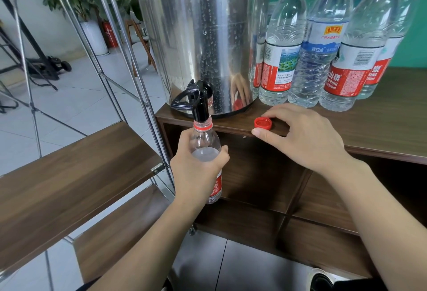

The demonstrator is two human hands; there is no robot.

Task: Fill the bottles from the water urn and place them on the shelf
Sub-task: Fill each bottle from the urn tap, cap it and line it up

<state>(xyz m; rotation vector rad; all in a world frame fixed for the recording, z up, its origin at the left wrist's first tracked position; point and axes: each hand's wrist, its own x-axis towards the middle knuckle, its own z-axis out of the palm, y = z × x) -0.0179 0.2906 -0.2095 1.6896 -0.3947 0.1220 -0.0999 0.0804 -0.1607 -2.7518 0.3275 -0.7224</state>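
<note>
Your left hand point(196, 170) is gripping the bottle point(205, 152) under the urn point(203, 36) spout, filling it. Beside the urn, your right hand point(300, 136), fingers loosely curled, is reaching the red cap point(263, 125); capping likely comes next.

Polished steel on the water urn point(208, 36), mirror-bright and beaded with droplets, reflecting a hand and the cap. Its tap point(196, 99) is glossy black plastic. The bottle point(205, 149) under the tap is clear, smooth plastic with a red neck ring and a shiny printed label. The loose cap point(263, 125) is red plastic, ribbed round its side. The standing bottles point(318, 59) are clear plastic too, some ridged, with glossy wrap labels. The table point(369, 129) shows dark wood grain, matt. The shelf point(76, 166) has the same wood-look boards on shiny metal tube framing. Floor tiles point(76, 87) gleam pale and smooth.
</note>
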